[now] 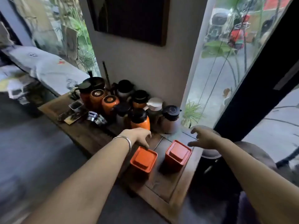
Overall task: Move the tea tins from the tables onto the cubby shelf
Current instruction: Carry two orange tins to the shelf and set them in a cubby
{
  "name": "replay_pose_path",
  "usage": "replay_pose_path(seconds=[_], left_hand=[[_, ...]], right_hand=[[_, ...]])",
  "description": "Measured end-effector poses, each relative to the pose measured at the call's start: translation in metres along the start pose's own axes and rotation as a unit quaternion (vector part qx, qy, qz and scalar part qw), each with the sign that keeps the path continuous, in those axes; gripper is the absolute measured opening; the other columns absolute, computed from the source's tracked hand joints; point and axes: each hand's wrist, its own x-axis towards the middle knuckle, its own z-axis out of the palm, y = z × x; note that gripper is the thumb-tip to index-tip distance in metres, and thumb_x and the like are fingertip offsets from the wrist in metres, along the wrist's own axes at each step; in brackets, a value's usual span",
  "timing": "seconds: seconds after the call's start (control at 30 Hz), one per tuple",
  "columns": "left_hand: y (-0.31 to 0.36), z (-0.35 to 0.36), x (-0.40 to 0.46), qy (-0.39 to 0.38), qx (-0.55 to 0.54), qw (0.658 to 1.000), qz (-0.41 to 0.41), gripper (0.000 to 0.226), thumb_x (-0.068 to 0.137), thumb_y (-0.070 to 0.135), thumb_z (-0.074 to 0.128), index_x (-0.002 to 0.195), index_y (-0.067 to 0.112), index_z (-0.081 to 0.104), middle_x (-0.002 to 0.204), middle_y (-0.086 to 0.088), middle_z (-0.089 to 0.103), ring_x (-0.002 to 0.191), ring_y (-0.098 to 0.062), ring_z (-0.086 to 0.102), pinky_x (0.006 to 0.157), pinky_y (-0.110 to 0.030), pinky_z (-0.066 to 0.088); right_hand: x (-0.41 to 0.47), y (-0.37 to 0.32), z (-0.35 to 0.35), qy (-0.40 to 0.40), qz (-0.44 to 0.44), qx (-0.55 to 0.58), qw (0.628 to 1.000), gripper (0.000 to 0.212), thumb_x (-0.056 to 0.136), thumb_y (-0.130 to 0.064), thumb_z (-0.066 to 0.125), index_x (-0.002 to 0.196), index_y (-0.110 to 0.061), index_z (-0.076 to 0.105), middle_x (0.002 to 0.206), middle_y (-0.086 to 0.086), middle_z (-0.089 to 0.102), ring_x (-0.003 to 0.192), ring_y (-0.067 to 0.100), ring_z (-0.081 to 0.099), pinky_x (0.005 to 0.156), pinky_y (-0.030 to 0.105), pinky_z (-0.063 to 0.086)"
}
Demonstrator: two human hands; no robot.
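Now we reach for two square orange tea tins on the low wooden table (163, 183); left hand (142, 136) touches the near-left tin (143, 159) (no grip yet); right hand (203, 138) hovers open beside the other tin (178, 153); closing comes next.

A wooden table (163, 189) carries two orange tins (143, 160) and clustered flasks (140, 118).

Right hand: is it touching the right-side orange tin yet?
Apart. The head view shows the right hand open, past the far right corner of the right orange tin, with bare tabletop between them.
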Motion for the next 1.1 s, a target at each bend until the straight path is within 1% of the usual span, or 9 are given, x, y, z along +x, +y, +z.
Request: replay_pose_path(seconds=[0.13,0.27,0.37,0.47,0.53,0.63,0.73,0.83,1.1], left_hand=[[-0.025,0.036,0.022,0.004,-0.001,1.0,-0.018,0.097,0.063,0.038,0.085,0.142,0.017,0.033,0.134,-0.014,0.047,0.125,-0.031,0.047,0.103,-0.037,0.042],[-0.044,0.077,0.047,-0.043,0.03,0.999,-0.01,0.108,0.057,0.041,0.088,0.144,0.019,0.028,0.136,-0.012,0.041,0.129,-0.033,0.041,0.106,-0.045,0.039],[-0.053,0.098,0.059,-0.067,0.045,0.997,-0.002,0.13,0.051,0.045,0.09,0.15,0.023,0.009,0.149,-0.012,0.019,0.138,-0.033,0.023,0.112,-0.049,0.032],[-0.057,0.111,0.068,-0.055,0.106,0.992,0.036,0.142,0.05,0.046,0.09,0.152,0.019,-0.006,0.156,-0.018,-0.003,0.145,-0.036,0.0,0.119,-0.048,0.013],[-0.057,0.118,0.075,-0.026,0.123,0.99,0.061,0.138,0.053,0.044,0.089,0.152,0.014,-0.004,0.156,-0.021,0.002,0.146,-0.035,0.0,0.119,-0.046,0.01],[-0.06,0.126,0.084,0.028,0.139,0.985,0.098,0.129,0.054,0.045,0.086,0.15,0.009,0.007,0.15,-0.019,0.019,0.142,-0.035,0.013,0.118,-0.043,0.015],[-0.062,0.132,0.088,0.047,0.137,0.983,0.114,0.129,0.052,0.047,0.086,0.148,0.008,0.009,0.149,-0.019,0.02,0.142,-0.035,0.012,0.118,-0.044,0.011],[-0.063,0.138,0.092,0.058,0.115,0.985,0.118,0.131,0.05,0.048,0.086,0.147,0.008,0.008,0.148,-0.018,0.019,0.142,-0.035,0.01,0.119,-0.044,0.008],[-0.058,0.13,0.099,0.08,0.124,0.979,0.143,0.125,0.043,0.053,0.083,0.141,0.006,0.022,0.131,-0.014,0.037,0.121,-0.032,0.034,0.11,-0.041,0.026]], right_hand=[[0.035,-0.004,0.04,-0.009,0.018,-0.001,1.0,0.09,0.072,-0.053,0.075,0.14,-0.01,0.035,0.139,0.014,0.048,0.126,0.03,0.047,0.098,0.036,0.04],[0.063,-0.004,0.084,-0.012,0.043,-0.046,0.998,0.102,0.063,-0.062,0.075,0.138,-0.009,0.032,0.132,0.023,0.047,0.122,0.038,0.046,0.099,0.042,0.044],[0.076,-0.001,0.107,0.003,0.037,-0.084,0.996,0.117,0.057,-0.071,0.073,0.142,-0.009,0.024,0.135,0.026,0.04,0.128,0.041,0.04,0.104,0.043,0.039],[0.087,0.001,0.119,-0.005,0.051,-0.11,0.993,0.133,0.053,-0.077,0.069,0.15,-0.012,0.005,0.146,0.027,0.028,0.135,0.041,0.03,0.109,0.043,0.032],[0.095,0.001,0.125,-0.015,0.062,-0.102,0.993,0.139,0.051,-0.078,0.07,0.151,-0.012,-0.001,0.15,0.024,0.022,0.138,0.039,0.027,0.111,0.043,0.03],[0.105,0.001,0.133,-0.015,0.067,-0.083,0.994,0.136,0.053,-0.074,0.072,0.149,-0.007,0.003,0.144,0.021,0.031,0.131,0.037,0.035,0.107,0.041,0.034],[0.111,0.0,0.138,0.004,0.065,-0.091,0.994,0.133,0.054,-0.074,0.071,0.148,-0.005,0.007,0.136,0.019,0.04,0.124,0.035,0.041,0.104,0.04,0.036],[0.114,0.0,0.142,0.015,0.067,-0.091,0.993,0.134,0.053,-0.074,0.07,0.149,-0.005,0.006,0.134,0.017,0.039,0.124,0.033,0.04,0.104,0.039,0.034],[0.108,0.004,0.142,0.024,0.054,-0.089,0.994,0.127,0.051,-0.071,0.07,0.145,-0.004,0.016,0.131,0.013,0.043,0.122,0.031,0.042,0.104,0.038,0.036]])
